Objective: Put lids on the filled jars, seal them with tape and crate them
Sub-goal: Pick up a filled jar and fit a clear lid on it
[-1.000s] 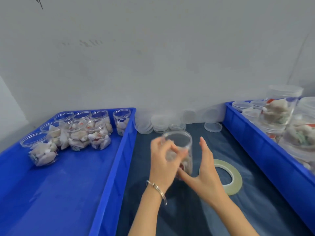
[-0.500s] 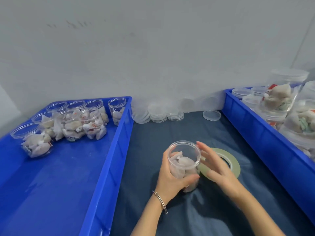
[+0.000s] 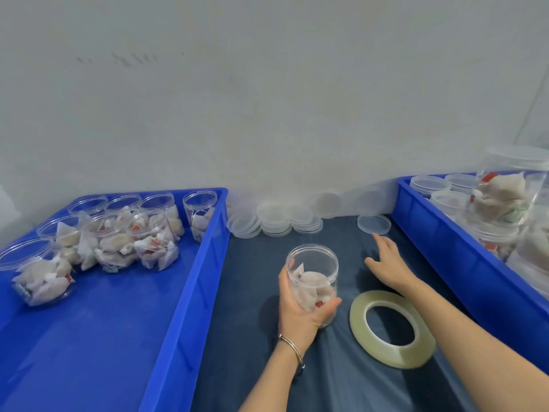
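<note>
Lidding step. L hand grips filled jar, upright on dark cloth, no lid yet. R hand fingers spread, empty, near single lid. Next prob: grab lid, cap jar. Tape roll beside jar.

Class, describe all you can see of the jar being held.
The jar is a clear, plastic-looking cylinder with a ridged neck, open-topped and lidless. It stands about upright on the dark cloth, partly filled with pale packets, some showing red. The left hand grips its lower body. The tape roll lies beside it, apart.
</note>
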`<state>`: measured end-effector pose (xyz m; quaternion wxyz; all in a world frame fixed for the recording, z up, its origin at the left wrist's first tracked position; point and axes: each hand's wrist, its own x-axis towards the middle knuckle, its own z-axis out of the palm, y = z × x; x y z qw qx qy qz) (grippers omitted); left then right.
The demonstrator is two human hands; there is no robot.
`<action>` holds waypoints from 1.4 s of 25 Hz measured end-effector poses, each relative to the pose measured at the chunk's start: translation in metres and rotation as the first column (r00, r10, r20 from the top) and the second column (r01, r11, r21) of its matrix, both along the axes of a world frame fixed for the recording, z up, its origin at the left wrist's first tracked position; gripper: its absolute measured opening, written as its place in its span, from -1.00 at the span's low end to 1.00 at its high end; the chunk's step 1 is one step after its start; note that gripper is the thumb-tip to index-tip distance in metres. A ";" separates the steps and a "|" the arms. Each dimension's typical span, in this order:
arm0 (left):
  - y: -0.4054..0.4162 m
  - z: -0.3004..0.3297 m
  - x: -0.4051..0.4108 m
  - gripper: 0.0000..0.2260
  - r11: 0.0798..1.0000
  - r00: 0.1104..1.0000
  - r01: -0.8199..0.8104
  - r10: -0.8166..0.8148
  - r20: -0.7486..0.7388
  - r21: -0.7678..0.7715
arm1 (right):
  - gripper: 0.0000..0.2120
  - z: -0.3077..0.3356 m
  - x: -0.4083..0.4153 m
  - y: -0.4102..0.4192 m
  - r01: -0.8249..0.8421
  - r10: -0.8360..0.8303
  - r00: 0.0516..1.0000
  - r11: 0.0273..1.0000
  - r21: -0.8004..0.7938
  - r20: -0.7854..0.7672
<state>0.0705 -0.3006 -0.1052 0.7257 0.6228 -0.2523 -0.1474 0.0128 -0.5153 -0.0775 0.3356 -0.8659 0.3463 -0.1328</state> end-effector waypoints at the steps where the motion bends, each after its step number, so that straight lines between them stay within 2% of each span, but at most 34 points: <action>1: 0.000 -0.001 0.001 -0.14 1.000 1.000 0.009 -0.009 0.003 0.001 | -0.32 -0.001 0.008 -0.008 -0.009 0.008 0.998 1.000 -0.020 -0.055; 6: -0.003 -0.001 0.004 -0.12 0.997 0.999 0.050 -0.050 -0.009 -0.053 | -0.24 0.003 0.042 -0.042 0.050 -0.057 0.977 0.998 -0.038 -0.207; 9: -0.005 -0.003 0.005 -0.08 0.994 0.997 0.069 -0.071 -0.018 -0.084 | -0.23 0.005 0.049 -0.056 0.027 -0.038 0.945 0.999 -0.040 -0.324; 12: -0.005 -0.002 0.004 -0.06 0.990 0.996 0.080 -0.085 -0.036 -0.113 | -0.34 0.005 0.044 -0.058 0.018 -0.100 0.897 0.982 -0.190 -0.431; 14: -0.005 -0.003 0.004 -0.06 0.991 0.997 0.074 -0.077 -0.028 -0.110 | -0.49 0.005 0.034 -0.047 0.027 -0.198 0.862 0.937 -0.349 -0.466; 16: -0.004 -0.001 0.003 -0.07 0.993 0.997 0.071 -0.073 -0.020 -0.099 | -0.59 0.005 0.023 -0.032 0.013 -0.247 0.833 0.903 -0.429 -0.495; 18: -0.004 0.002 0.002 -0.08 0.992 0.997 0.068 -0.071 -0.031 -0.105 | -0.62 0.005 0.013 -0.020 -0.029 -0.229 0.850 0.878 -0.478 -0.473; 19: -0.003 0.004 0.001 -0.09 0.992 0.997 0.064 -0.068 -0.037 -0.108 | -0.64 0.010 0.009 -0.014 -0.009 -0.196 0.903 0.881 -0.474 -0.382; 20: -0.003 0.004 0.000 -0.12 0.992 0.997 0.064 -0.068 -0.037 -0.108 | -0.68 0.018 0.005 -0.006 0.066 -0.156 0.967 0.918 -0.392 -0.202; 21: -0.002 0.005 0.000 -0.16 0.992 0.997 0.066 -0.069 -0.031 -0.109 | -0.69 0.029 0.003 0.001 0.146 -0.138 0.989 0.970 -0.192 0.058; 22: -0.001 0.006 -0.001 -0.18 0.992 0.997 0.067 -0.071 -0.027 -0.110 | -0.69 0.040 0.001 0.011 0.158 -0.172 0.937 0.985 0.070 0.305; 23: 0.000 0.007 -0.001 -0.19 0.992 0.997 0.070 -0.073 -0.022 -0.105 | -0.69 0.052 -0.003 0.023 0.093 -0.237 0.854 0.946 0.311 0.463; 24: 0.001 0.009 -0.002 -0.20 0.993 0.997 0.072 -0.073 -0.014 -0.093 | -0.69 0.065 -0.007 0.037 -0.034 -0.272 0.807 0.865 0.500 0.524; 25: 0.003 0.011 -0.004 -0.21 0.994 0.997 0.070 -0.071 -0.008 -0.086 | -0.68 0.075 -0.011 0.052 -0.163 -0.266 0.805 0.760 0.629 0.531; 26: 0.005 0.014 -0.006 -0.21 0.994 0.997 0.076 -0.076 0.006 -0.078 | -0.67 0.080 -0.014 0.066 -0.237 -0.208 0.843 0.683 0.690 0.496; 27: 0.006 0.015 -0.008 -0.21 0.994 0.996 0.088 -0.086 0.023 -0.070 | -0.66 0.082 -0.017 0.079 -0.250 -0.101 0.898 0.685 0.684 0.429; 28: 0.009 0.016 -0.012 -0.21 0.992 0.993 0.114 -0.112 0.043 -0.057 | -0.66 0.082 -0.020 0.088 -0.223 0.008 0.943 0.757 0.614 0.333; 30: 0.014 0.015 -0.021 -0.18 0.986 0.984 0.164 -0.163 0.077 -0.013 | -0.66 0.082 -0.026 0.098 -0.160 0.132 0.985 0.936 0.313 0.110; 31: 0.017 0.013 -0.024 -0.14 0.983 0.981 0.181 -0.181 0.067 0.003 | -0.67 0.083 -0.028 0.100 -0.151 0.151 0.988 0.978 0.146 0.010; 32: 0.020 0.010 -0.026 -0.12 0.981 0.979 0.196 -0.196 0.053 0.012 | -0.71 0.085 -0.031 0.101 -0.162 0.164 0.986 0.985 0.051 -0.030; 33: 0.022 0.008 -0.026 -0.13 0.978 0.977 0.206 -0.206 0.046 0.023 | -0.80 0.088 -0.033 0.105 -0.189 0.190 0.982 0.981 0.044 -0.007; 34: 0.023 0.005 -0.025 -0.16 0.978 0.976 0.209 -0.210 0.053 0.026 | -0.77 0.089 -0.037 0.109 -0.259 0.257 0.966 0.965 0.043 0.034; 35: 0.025 0.001 -0.024 -0.19 0.977 0.976 0.209 -0.211 0.054 0.037 | -0.59 0.090 -0.040 0.116 -0.357 0.356 0.931 0.934 0.003 0.077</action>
